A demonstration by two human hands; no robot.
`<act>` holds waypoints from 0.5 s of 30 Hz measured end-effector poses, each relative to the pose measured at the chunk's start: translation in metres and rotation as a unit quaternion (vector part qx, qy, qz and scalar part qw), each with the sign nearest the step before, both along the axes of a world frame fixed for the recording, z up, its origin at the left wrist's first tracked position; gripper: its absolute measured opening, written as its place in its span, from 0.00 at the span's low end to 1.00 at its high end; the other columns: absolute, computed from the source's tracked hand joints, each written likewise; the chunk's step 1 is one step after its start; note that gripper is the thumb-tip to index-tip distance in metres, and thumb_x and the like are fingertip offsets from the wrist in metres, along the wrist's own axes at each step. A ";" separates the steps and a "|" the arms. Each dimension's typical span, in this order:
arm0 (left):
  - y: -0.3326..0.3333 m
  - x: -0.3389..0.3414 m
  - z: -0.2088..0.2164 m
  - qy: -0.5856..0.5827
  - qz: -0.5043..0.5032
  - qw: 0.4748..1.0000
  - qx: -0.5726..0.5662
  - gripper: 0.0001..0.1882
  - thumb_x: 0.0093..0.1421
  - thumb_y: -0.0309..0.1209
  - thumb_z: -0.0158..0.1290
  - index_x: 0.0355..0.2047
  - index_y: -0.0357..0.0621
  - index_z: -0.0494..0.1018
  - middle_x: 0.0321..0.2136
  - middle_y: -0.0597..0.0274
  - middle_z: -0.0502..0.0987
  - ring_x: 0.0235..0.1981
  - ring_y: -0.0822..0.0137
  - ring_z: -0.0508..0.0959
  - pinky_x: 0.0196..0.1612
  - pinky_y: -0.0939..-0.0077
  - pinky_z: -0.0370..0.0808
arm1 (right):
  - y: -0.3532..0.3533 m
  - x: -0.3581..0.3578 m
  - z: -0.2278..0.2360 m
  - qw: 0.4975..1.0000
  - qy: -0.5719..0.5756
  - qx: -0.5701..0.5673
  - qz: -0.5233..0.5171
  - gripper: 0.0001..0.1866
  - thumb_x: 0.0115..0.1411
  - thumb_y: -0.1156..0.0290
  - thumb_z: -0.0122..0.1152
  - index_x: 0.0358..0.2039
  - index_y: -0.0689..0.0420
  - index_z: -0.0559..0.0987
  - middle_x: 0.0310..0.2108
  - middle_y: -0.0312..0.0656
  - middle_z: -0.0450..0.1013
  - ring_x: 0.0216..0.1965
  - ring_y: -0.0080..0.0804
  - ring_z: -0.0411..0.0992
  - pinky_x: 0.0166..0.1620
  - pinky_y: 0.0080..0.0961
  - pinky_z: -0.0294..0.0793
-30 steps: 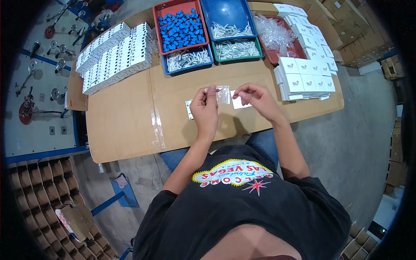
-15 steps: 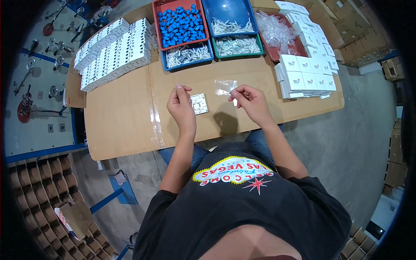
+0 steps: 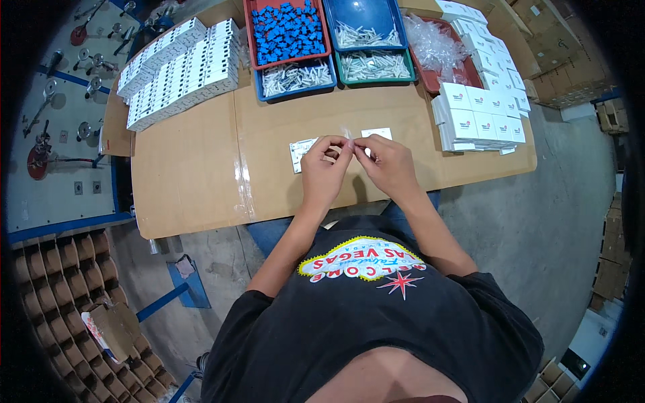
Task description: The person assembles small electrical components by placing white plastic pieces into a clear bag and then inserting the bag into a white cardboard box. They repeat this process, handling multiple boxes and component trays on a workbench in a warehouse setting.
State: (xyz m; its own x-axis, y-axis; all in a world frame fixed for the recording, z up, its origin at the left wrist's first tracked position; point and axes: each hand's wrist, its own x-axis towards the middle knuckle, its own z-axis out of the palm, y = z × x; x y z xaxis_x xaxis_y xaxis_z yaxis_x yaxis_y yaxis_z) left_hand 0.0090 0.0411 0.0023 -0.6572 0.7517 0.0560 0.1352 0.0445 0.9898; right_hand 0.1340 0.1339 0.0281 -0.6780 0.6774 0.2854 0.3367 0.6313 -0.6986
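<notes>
My left hand (image 3: 324, 169) and my right hand (image 3: 391, 168) meet over the near middle of the table. Their thumbs and fingertips pinch together on a small clear plastic bag (image 3: 347, 130). Little of the bag shows, as the fingers cover its near part. Beside my left hand lies a flat white printed piece (image 3: 299, 158), partly hidden by the fingers. Another flat white piece (image 3: 380, 133) lies just past my right hand, which covers its near edge.
Red tray with blue plastic parts (image 3: 287, 33), blue trays (image 3: 295, 79) (image 3: 363, 20) and a green tray (image 3: 376, 82) with white pieces stand beyond. Right: red tray (image 3: 431, 82) of clear bags and stacked white boxes (image 3: 480, 124). Left: rows of white box-shaped units (image 3: 181, 80).
My left hand has moved right, off the white printed piece, and now meets my right hand at the plastic bag. The bag, earlier spread flat from my right hand, now shows only slightly.
</notes>
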 end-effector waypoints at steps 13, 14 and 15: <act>-0.006 -0.002 -0.012 -0.033 -0.001 0.999 0.015 0.05 0.66 0.26 0.59 0.38 0.38 0.77 0.31 0.68 0.77 0.30 0.80 0.74 0.28 0.85 0.70 | 0.004 0.000 -0.003 0.992 0.040 -0.111 0.048 0.08 0.62 0.73 0.67 0.40 0.61 0.86 0.30 0.43 0.80 0.28 0.30 0.77 0.32 0.25 0.76; -0.007 -0.002 -0.014 -0.033 0.002 0.999 0.018 0.05 0.65 0.26 0.60 0.38 0.37 0.77 0.32 0.66 0.77 0.30 0.79 0.75 0.28 0.84 0.71 | 0.004 0.000 -0.002 0.989 0.051 -0.133 0.048 0.08 0.62 0.73 0.67 0.41 0.61 0.86 0.30 0.43 0.80 0.28 0.29 0.77 0.33 0.24 0.76; -0.007 -0.001 -0.013 -0.033 0.005 0.999 0.022 0.05 0.64 0.25 0.60 0.37 0.37 0.77 0.32 0.65 0.77 0.29 0.77 0.76 0.28 0.83 0.72 | 0.004 0.000 -0.004 0.990 0.058 -0.123 0.045 0.08 0.62 0.72 0.67 0.40 0.60 0.86 0.30 0.43 0.79 0.27 0.30 0.77 0.32 0.25 0.75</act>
State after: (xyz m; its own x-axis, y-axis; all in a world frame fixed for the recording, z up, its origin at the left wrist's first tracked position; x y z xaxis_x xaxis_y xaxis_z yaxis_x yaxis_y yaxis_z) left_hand 0.0075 0.0342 -0.0106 -0.6686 0.7423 0.0441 0.0687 0.0025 0.9976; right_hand 0.1336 0.1377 0.0239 -0.7112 0.6743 0.1988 0.1954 0.4612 -0.8655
